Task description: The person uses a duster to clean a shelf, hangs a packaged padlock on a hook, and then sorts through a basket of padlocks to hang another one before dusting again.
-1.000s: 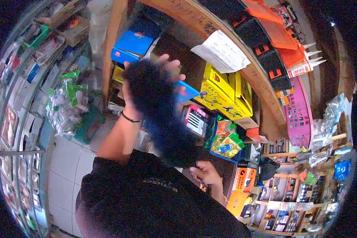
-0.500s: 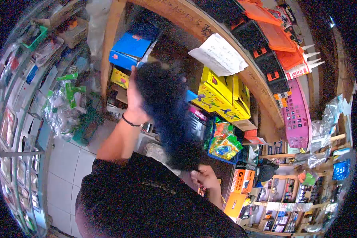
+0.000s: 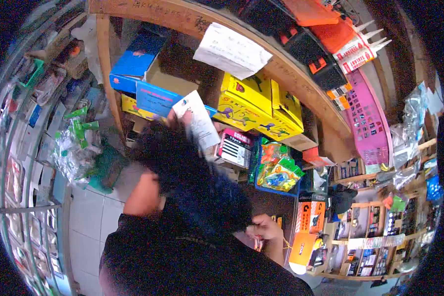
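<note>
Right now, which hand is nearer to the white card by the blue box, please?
The left hand is beside the white card; the right hand is farther off, to the lower right.

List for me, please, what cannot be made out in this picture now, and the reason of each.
All in the head view:
- Dark thing: blurred; its kind unclear.
- Left hand: mostly hidden behind the dark thing, so its grip is unclear.
- Right hand: fingertips blurred.
- Paper note: writing too small and grainy.
- Pink basket: contents hidden by its wall.
</note>
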Available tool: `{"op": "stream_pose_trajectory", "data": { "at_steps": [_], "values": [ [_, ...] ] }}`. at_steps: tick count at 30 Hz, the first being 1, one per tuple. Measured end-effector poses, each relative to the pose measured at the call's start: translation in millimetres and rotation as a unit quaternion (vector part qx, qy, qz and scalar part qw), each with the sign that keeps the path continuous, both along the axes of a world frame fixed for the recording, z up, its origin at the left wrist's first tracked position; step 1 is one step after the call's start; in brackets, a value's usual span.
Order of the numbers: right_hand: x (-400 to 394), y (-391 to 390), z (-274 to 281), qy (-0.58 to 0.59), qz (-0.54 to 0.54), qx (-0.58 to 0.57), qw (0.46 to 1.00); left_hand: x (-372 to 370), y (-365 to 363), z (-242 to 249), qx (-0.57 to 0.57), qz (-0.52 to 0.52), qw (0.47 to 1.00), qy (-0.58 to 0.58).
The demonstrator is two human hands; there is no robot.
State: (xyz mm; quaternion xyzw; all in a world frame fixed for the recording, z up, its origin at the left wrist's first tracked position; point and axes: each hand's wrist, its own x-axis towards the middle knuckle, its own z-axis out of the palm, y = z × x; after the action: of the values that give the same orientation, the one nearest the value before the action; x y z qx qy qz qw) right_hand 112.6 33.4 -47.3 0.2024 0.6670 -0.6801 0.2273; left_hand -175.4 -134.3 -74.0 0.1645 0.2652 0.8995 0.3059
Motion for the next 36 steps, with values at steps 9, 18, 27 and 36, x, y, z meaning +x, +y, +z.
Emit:
{"op": "stream_pose_trajectory", "data": {
  "at_steps": [9,18,27,36],
  "values": [
    [-1.9,25.1,11.1,-0.018,0.046,0.075,0.996,32.7,42.0,47.3,0.320,-0.157,0.934,-0.031],
    [38.4,56.8,-22.2,0.111,-0.041,0.077,0.990,67.0,88.3,99.4,0.262,-0.197,0.940,0.089],
    [53.7,77.2,-35.1,0.198,-0.110,0.157,0.961,123.9,108.0,145.3,0.134,-0.098,0.985,0.043],
    [48.1,45.4,-23.2,0.149,-0.275,-0.109,0.943,139.9,134.7,165.3,0.084,-0.010,0.996,0.016]
  ]
}}
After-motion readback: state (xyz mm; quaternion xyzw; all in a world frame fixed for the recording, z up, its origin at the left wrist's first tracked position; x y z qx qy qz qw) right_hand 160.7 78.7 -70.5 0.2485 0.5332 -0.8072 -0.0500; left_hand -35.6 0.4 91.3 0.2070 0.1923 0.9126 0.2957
